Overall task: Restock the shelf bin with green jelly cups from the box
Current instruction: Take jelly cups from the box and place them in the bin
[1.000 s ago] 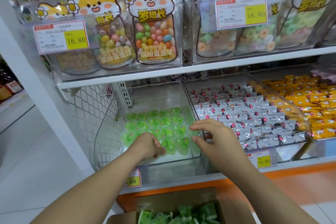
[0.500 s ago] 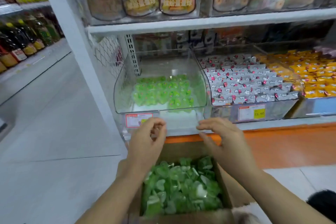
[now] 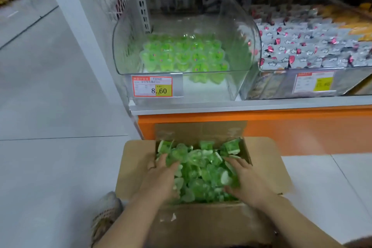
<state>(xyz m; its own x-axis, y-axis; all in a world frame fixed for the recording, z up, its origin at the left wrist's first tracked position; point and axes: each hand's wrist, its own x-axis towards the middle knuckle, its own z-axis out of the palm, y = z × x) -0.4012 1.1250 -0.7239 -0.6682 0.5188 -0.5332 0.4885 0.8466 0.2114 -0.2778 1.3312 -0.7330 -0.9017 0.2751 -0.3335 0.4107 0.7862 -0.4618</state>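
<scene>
An open cardboard box [image 3: 261, 159] on the floor holds a loose pile of green jelly cups [image 3: 201, 169]. Both my hands are down in that pile. My left hand [image 3: 161, 177] lies on the left side with its fingers stretched forward and pushed in among the cups. My right hand [image 3: 246, 181] is on the right side, fingers and thumb curled round a few cups. Above, the clear shelf bin [image 3: 237, 46] holds a low layer of green jelly cups [image 3: 185, 56], mostly towards its back.
A price tag reading 8.60 [image 3: 152, 86] is on the bin's front. To the right is a bin of silver-wrapped sweets [image 3: 314, 46]. An orange shelf base [image 3: 302, 127] runs behind the box. My shoe [image 3: 106, 207] is left of the box on the grey floor.
Both hands have left the shelf bin and dropped into the box's pile of cups. The view has tilted down from the upper shelves to the box.
</scene>
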